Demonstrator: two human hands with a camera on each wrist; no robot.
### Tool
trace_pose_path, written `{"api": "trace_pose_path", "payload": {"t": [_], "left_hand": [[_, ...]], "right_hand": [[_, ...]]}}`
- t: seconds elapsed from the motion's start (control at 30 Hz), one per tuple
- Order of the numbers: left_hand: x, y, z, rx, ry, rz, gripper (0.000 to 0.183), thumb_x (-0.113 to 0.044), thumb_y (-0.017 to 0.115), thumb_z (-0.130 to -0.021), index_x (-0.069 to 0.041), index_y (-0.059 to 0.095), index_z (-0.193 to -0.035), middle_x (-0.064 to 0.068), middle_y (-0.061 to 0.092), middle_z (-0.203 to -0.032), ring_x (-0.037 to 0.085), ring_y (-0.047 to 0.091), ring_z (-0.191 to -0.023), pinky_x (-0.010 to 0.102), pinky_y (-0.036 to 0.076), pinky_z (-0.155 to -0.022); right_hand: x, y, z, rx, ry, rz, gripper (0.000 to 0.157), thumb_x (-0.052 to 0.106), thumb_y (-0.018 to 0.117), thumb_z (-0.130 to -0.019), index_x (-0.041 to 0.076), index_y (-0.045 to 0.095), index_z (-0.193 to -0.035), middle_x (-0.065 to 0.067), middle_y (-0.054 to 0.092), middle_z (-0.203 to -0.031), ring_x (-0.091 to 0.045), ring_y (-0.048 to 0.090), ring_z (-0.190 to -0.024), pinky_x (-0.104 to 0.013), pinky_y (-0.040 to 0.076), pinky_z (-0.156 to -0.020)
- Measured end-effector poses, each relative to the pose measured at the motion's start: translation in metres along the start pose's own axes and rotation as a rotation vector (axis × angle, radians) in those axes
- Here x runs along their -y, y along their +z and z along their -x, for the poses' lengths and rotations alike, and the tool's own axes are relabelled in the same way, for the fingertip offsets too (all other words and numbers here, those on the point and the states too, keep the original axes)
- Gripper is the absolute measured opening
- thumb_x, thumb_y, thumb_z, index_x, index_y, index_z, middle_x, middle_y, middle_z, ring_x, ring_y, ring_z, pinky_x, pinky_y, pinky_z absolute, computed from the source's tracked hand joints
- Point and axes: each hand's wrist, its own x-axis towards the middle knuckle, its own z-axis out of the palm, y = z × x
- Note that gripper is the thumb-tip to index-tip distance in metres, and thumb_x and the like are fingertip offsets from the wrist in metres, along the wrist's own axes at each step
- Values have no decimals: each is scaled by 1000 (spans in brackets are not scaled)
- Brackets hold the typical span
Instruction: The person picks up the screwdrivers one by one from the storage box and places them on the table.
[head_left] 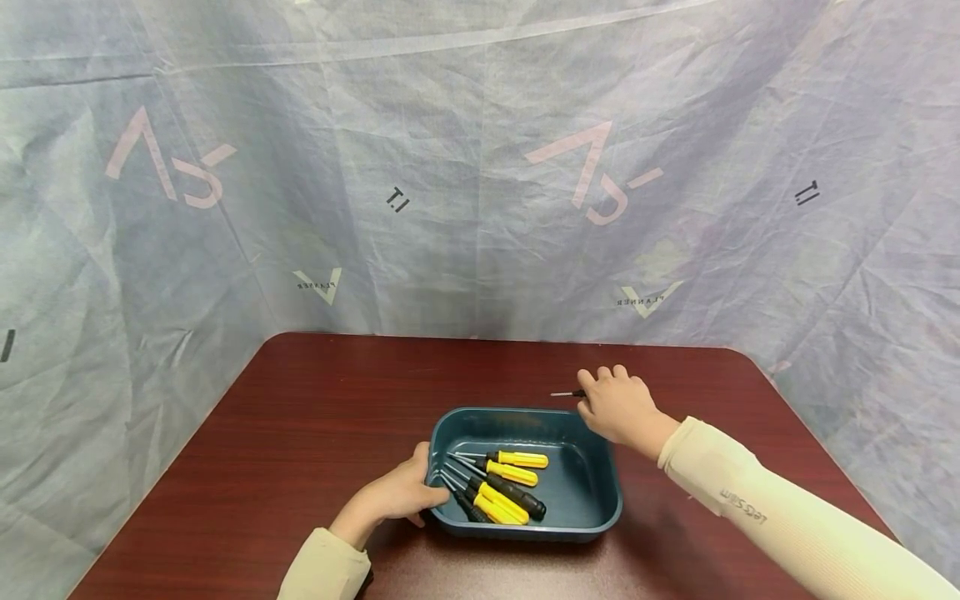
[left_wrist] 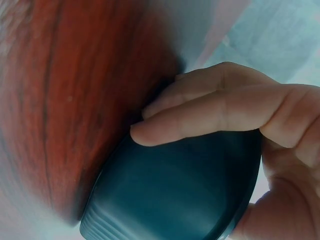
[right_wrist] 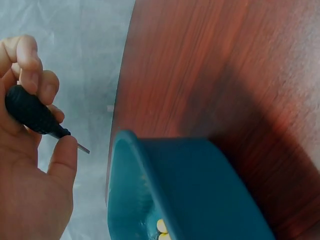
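Note:
A dark teal plastic tub stands on the table, with several screwdrivers lying in its left half, some yellow-handled and some black-handled. My left hand grips the tub's left end, thumb over the rim and fingers along the outer wall. Above the tub's far right corner, my right hand holds a screwdriver with a black handle. Its short shaft points left in the head view. The right wrist view shows fingers and thumb curled round that handle, apart from the tub.
A dark red wood-grain table lies under the tub and extends to both sides. Behind it hangs a grey cloth printed with letters, meeting the table's back edge. A shadow falls on the table beside the tub.

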Motion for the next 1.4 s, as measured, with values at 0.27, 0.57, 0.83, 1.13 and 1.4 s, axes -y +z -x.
{"api": "trace_pose_path", "payload": {"t": [0.27,0.57,0.83,1.13,1.4], "left_hand": [[0,0,0,-1,-3,2,69,-8,58,-74,11,19,-127,23,46,-102,19,54,-65,40,50,-44],[2,0,-1,-7,5,-4,69,-7,59,-75,12,19,-127,24,48,-100,20,55,-65,40,50,-44],[2,-1,-1,-5,-3,-6,68,-8,58,-75,12,19,-127,23,47,-100,20,55,-64,40,50,-45],[0,-1,0,-9,-5,-9,69,-9,59,-75,12,19,-127,24,45,-103,19,54,-65,40,50,-45],[-1,-1,0,2,-14,3,69,-9,59,-76,12,18,-127,24,46,-103,20,55,-68,40,51,-46]], "right_hand": [[-13,5,2,19,52,-11,22,28,52,-85,8,48,-92,-12,49,-76,-33,46,-75,-45,42,-56],[-22,11,3,78,98,-56,21,26,49,-86,6,46,-92,-13,48,-78,-36,45,-77,-48,42,-56],[-29,18,4,116,137,-78,20,24,48,-86,5,46,-92,-16,49,-79,-36,46,-77,-50,42,-56],[-33,28,11,204,186,-126,25,24,47,-88,3,46,-101,-18,51,-85,-38,47,-83,-51,42,-58],[-37,50,21,243,218,-137,27,25,49,-88,2,46,-103,-22,52,-89,-40,47,-84,-54,44,-60]]}}
